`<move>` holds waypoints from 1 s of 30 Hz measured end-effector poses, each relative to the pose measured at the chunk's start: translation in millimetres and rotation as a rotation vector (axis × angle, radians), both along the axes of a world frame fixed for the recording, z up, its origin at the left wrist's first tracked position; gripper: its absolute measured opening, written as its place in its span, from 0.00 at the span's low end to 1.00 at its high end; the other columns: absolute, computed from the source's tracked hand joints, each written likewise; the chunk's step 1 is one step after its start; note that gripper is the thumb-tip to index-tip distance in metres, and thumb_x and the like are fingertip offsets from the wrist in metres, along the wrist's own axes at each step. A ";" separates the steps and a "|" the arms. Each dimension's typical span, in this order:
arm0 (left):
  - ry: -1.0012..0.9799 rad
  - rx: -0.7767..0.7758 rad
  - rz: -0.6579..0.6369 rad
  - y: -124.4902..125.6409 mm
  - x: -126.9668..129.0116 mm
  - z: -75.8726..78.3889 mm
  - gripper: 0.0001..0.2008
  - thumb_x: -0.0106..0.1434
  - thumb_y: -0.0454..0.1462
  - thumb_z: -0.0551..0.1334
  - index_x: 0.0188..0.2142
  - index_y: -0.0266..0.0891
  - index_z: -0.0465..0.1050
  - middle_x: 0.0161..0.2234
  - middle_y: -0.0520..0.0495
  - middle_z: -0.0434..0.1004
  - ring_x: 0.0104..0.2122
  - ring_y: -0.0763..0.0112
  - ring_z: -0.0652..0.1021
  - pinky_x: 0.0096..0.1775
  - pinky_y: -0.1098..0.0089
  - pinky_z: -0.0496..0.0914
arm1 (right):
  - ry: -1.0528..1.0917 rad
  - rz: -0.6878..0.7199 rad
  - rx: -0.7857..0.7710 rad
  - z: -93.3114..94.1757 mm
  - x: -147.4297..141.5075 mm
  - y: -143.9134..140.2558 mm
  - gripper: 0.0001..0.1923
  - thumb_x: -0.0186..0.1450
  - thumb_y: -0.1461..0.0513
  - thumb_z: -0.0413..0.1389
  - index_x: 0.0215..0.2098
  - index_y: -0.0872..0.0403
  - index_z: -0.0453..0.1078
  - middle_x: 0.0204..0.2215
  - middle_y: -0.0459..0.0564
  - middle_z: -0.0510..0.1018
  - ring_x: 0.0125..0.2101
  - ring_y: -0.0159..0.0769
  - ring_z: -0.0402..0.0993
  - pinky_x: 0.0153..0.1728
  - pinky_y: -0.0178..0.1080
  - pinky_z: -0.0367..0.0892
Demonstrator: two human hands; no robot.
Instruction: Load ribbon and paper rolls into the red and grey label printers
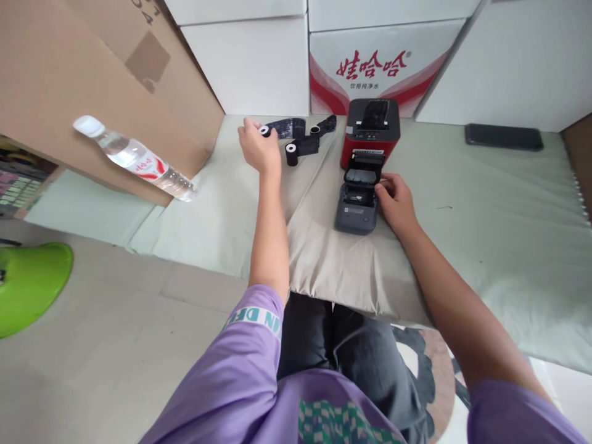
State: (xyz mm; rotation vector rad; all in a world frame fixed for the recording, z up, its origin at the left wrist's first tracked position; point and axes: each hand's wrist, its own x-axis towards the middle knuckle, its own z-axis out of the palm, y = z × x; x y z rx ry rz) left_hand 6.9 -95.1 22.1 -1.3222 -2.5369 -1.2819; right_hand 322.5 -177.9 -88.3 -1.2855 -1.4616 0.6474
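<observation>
Left hand (pixel 260 145) pinches black roll (pixel 264 131), left of red machine (pixel 370 131); right hand (pixel 398 202) touches side of grey device (pixel 355 219), cannot tell if gripping; better hold roll lightly by ends, letting strip (pixel 289 128) lie uncreased.

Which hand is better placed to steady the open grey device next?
Probably the right hand: its thumb and fingers are at the right side of the grey device. The left hand is farther off and holds a black roll.
</observation>
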 end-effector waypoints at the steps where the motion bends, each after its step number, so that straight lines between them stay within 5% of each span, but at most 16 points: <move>1: 0.005 -0.020 0.004 -1.1 -1.2 1.7 0.09 0.72 0.37 0.66 0.48 0.47 0.69 0.60 0.44 0.76 0.60 0.58 0.78 0.56 0.58 0.75 | 0.000 0.001 -0.001 -0.1 0.2 0.2 0.23 0.67 0.41 0.63 0.50 0.46 0.74 0.36 0.49 0.85 0.38 0.46 0.82 0.47 0.52 0.79; 4: 0.018 -0.111 -0.031 -5.7 -3.8 12.3 0.11 0.74 0.43 0.66 0.51 0.47 0.68 0.59 0.48 0.76 0.59 0.66 0.76 0.54 0.62 0.72 | -0.002 0.004 -0.007 0.3 0.6 0.3 0.23 0.67 0.42 0.63 0.51 0.46 0.74 0.36 0.49 0.85 0.38 0.46 0.82 0.48 0.53 0.79; 8: 0.040 -0.216 -0.082 -10.8 -4.6 27.4 0.14 0.78 0.50 0.62 0.43 0.45 0.64 0.42 0.53 0.76 0.58 0.76 0.70 0.53 0.66 0.63 | -0.012 0.002 -0.005 1.4 0.1 -0.7 0.23 0.68 0.42 0.62 0.51 0.47 0.74 0.37 0.50 0.85 0.39 0.48 0.83 0.49 0.55 0.79; 12: 0.021 -0.243 -0.109 -8.6 -3.9 22.7 0.20 0.79 0.51 0.61 0.33 0.46 0.59 0.33 0.52 0.72 0.60 0.76 0.67 0.55 0.65 0.61 | -0.025 -0.005 0.003 1.2 -0.4 -1.1 0.23 0.68 0.42 0.61 0.52 0.47 0.73 0.36 0.51 0.84 0.39 0.47 0.82 0.49 0.56 0.79; 18: -0.034 -0.083 -0.101 4.2 -10.6 -2.9 0.15 0.68 0.36 0.70 0.37 0.46 0.62 0.51 0.44 0.78 0.60 0.57 0.78 0.59 0.58 0.72 | -0.036 -0.007 0.004 1.1 0.1 -0.9 0.23 0.68 0.42 0.61 0.51 0.47 0.73 0.36 0.50 0.85 0.38 0.47 0.82 0.48 0.53 0.79; 21: -0.014 -0.131 -0.173 6.6 -18.1 -4.3 0.16 0.64 0.34 0.72 0.35 0.45 0.62 0.51 0.42 0.80 0.59 0.51 0.80 0.61 0.54 0.74 | -0.037 -0.004 -0.005 2.0 -0.1 -1.7 0.23 0.68 0.42 0.61 0.52 0.47 0.73 0.37 0.50 0.85 0.39 0.47 0.82 0.48 0.52 0.79; 30: -0.109 -0.271 -0.309 6.6 -22.3 -5.9 0.18 0.58 0.27 0.73 0.43 0.45 0.73 0.55 0.41 0.79 0.57 0.48 0.83 0.59 0.50 0.79 | -0.046 -0.016 -0.006 4.4 -0.5 -3.0 0.23 0.68 0.41 0.61 0.51 0.46 0.73 0.35 0.48 0.84 0.37 0.46 0.81 0.49 0.54 0.79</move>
